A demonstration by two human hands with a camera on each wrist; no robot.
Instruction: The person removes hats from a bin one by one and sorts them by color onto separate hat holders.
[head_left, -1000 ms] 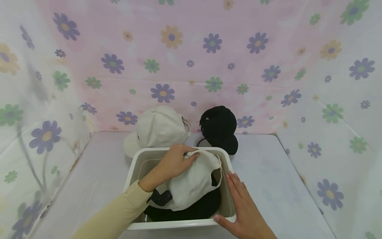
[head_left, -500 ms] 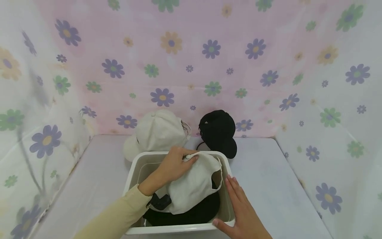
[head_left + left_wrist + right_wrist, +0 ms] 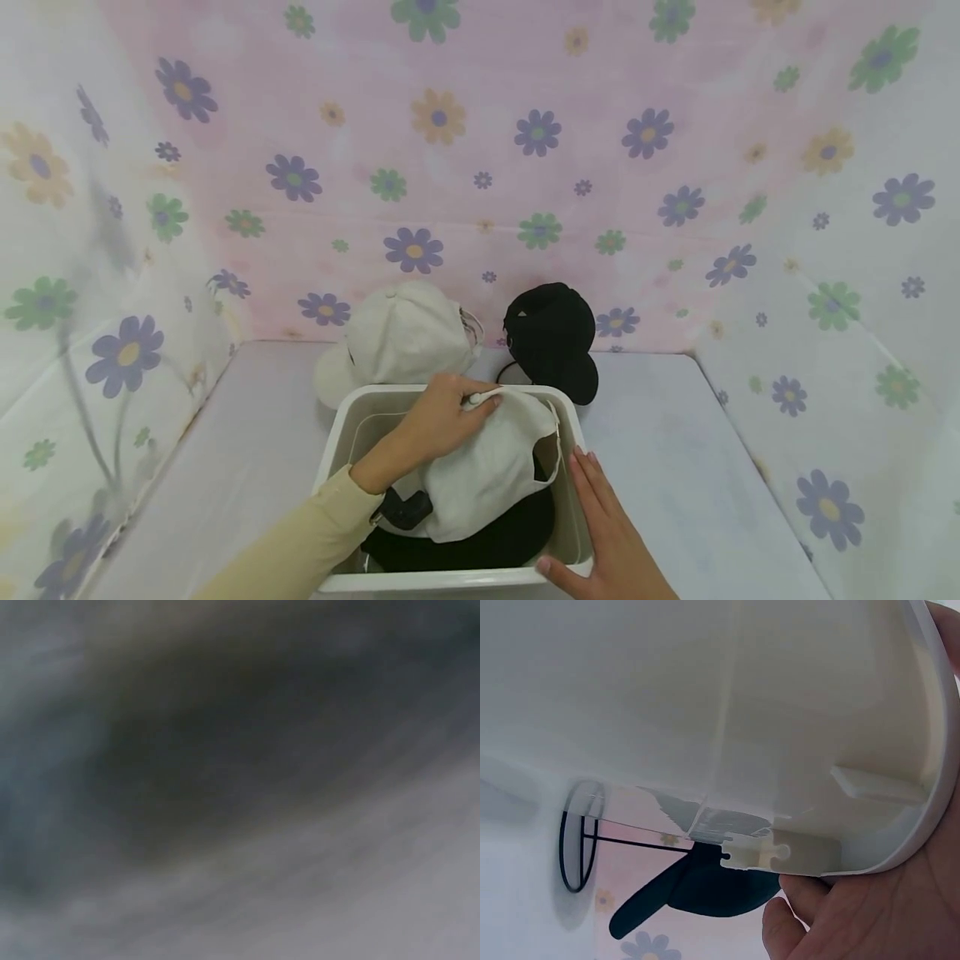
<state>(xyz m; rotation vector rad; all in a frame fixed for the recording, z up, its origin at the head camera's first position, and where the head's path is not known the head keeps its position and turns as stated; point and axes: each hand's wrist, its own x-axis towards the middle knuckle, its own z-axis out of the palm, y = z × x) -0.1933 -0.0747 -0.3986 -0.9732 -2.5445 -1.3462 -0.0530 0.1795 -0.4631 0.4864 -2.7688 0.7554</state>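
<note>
My left hand (image 3: 442,421) reaches into a white plastic bin (image 3: 577,425) and pinches the edge of a white cap (image 3: 480,483), thumb and fingers on its rim. The cap's strap opening faces right. Under it lies a black cap (image 3: 487,546), partly hidden. My right hand (image 3: 615,529) rests along the bin's right side, fingers straight and thumb at the near corner. From the right wrist, that hand (image 3: 885,911) lies against the bin's outer corner (image 3: 840,697). The left wrist view is too blurred and dark to make anything out.
Behind the bin, another white cap (image 3: 405,329) stands at left and another black cap (image 3: 555,333) at right. A thin black wire stand (image 3: 637,840) with a ring base supports the black one. Flower-printed cloth (image 3: 480,208) walls the back and sides of the white table (image 3: 660,425).
The head view has tilted, so everything sits slightly lower in the picture. Both hands keep the same place on the cap and bin.
</note>
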